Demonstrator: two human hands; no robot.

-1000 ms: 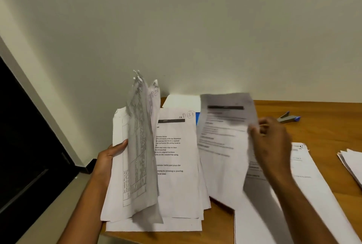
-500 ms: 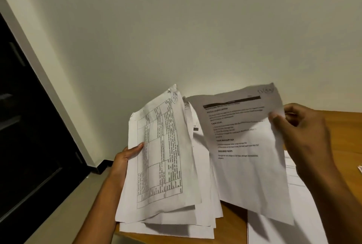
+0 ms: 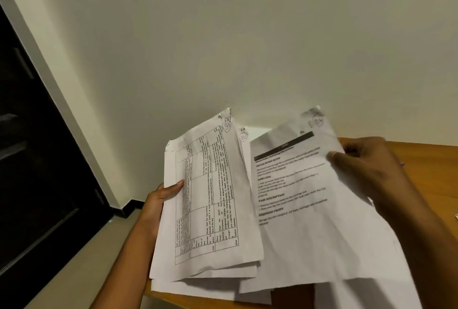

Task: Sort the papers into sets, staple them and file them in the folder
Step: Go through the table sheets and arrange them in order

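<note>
My left hand (image 3: 158, 203) grips the left edge of a stack of white papers (image 3: 210, 209), thumb on top. The top sheet carries a printed table turned sideways and a circled mark at its upper corner. My right hand (image 3: 369, 167) pinches the right edge of a single printed sheet (image 3: 297, 199) with a dark header bar, held up beside the stack and overlapping its right side. Both are lifted above the wooden table (image 3: 421, 157). No stapler or folder shows in this view.
More white sheets (image 3: 371, 293) lie on the table under my right forearm. A plain wall fills the upper view. A dark door or cabinet (image 3: 32, 159) stands at the left, with floor below the table's left edge.
The table sheet has settled flat onto the stack. My right hand lifted the single sheet up and tilted it toward me. The view rose, and the stapler on the table left it.
</note>
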